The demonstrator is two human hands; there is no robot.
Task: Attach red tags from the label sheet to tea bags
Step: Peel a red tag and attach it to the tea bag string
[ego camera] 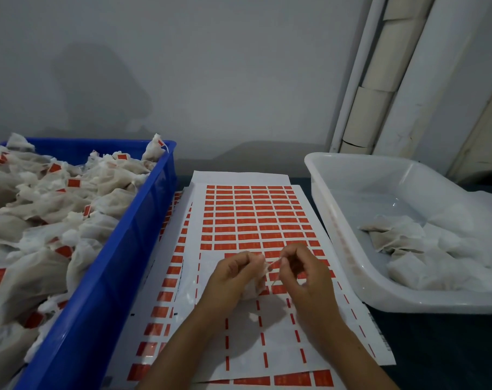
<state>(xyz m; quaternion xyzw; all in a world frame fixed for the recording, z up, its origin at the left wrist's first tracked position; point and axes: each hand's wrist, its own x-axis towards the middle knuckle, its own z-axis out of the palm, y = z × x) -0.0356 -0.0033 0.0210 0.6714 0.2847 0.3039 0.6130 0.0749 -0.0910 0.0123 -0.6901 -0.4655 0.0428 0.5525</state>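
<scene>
A tea bag (253,287) is held above the near part of the label sheet (256,220), its body gripped in the curled fingers of the left hand (233,277), while a red tag (274,265) is pinched at its top by the right hand (301,273). On the sheet, the near rows are stripped and many far rows are left. Tagged bags are heaped in the blue crate (143,220); a few untagged bags are left in the white tub (337,220), so most of the work appears done.
</scene>
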